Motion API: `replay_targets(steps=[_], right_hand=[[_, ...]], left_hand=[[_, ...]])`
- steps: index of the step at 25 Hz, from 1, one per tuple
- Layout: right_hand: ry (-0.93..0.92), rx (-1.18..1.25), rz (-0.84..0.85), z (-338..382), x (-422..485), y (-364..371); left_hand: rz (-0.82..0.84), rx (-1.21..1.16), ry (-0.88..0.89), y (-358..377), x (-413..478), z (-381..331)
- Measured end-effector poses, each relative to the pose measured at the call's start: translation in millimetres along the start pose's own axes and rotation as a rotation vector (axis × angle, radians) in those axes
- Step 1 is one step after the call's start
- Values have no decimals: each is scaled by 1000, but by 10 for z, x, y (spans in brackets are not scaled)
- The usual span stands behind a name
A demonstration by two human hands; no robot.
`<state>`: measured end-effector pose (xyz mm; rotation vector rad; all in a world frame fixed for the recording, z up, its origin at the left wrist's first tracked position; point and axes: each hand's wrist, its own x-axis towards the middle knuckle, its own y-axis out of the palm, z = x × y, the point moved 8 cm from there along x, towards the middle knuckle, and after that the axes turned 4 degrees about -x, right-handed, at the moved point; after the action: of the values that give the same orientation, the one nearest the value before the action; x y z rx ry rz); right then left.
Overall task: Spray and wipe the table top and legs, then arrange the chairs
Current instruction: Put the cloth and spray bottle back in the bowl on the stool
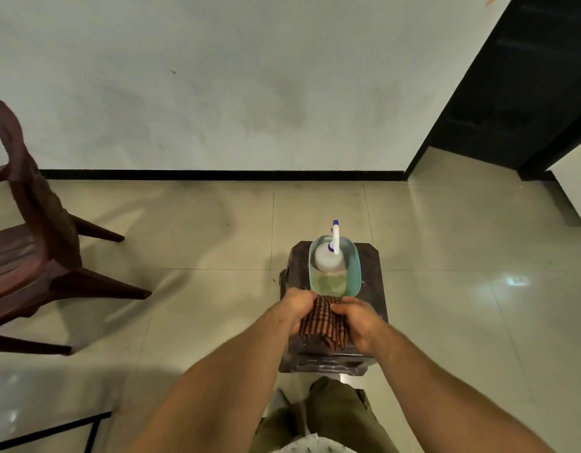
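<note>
Landmark: the dark stool (374, 289), standing on the tiled floor (200, 243) ahead of you.

Item 1, checked cloth (323, 323): you are holding it bunched over the near half of the stool top, between your two hands, with its loose folds hanging toward the stool's near edge. Whether it is touching the stool top cannot be told.

Item 2, left hand (297, 307): your fingers are curling closed around the cloth's left side, over the stool's near left part.

Item 3, right hand (359, 320): your fingers are wrapping tight on the cloth's right side, thumb lying across its top edge.

Item 4, clear tub (356, 273): it is sitting on the far half of the stool, just beyond your knuckles.

Item 5, spray bottle (330, 256): it is standing inside the tub at its far end, its nozzle pointing away from you.

Item 6, brown chair (34, 243): it is standing well to the left of the stool.

Item 7, table corner (47, 423): it is showing near left of the stool, low in view.
</note>
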<state>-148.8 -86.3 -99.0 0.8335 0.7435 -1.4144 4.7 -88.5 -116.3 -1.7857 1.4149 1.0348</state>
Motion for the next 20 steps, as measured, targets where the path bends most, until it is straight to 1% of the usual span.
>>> replay_targets(steps=[3, 4, 6, 8, 9, 11, 14, 16, 18, 20], right_hand=[[30, 5, -43, 156, 283, -238], [54, -32, -48, 202, 363, -299], [70, -208, -72, 295, 578, -405], [3, -374, -109, 474, 776, -429], [-36, -416, -116, 563, 874, -410], [-97, -462, -119, 728, 1104, -374], [-173, -531, -193, 904, 1390, -429], [-188, -632, -202, 879, 1512, -455], [-148, -771, -199, 720, 1578, -487], [-100, -836, -184, 553, 1639, -524]], left_hand=[[-26, 34, 6, 161, 210, -169], [-37, 53, -7, 188, 293, -197], [-58, 84, -40, 241, 463, -177], [-72, 51, -62, 298, 648, -113], [-82, 22, -62, 321, 739, -103], [-110, -22, -43, 369, 936, -162], [-134, -71, -29, 445, 1160, -274], [-148, -59, -25, 494, 1274, -216], [-170, 4, -21, 518, 1336, -81], [-196, 71, -14, 519, 1394, 38]])
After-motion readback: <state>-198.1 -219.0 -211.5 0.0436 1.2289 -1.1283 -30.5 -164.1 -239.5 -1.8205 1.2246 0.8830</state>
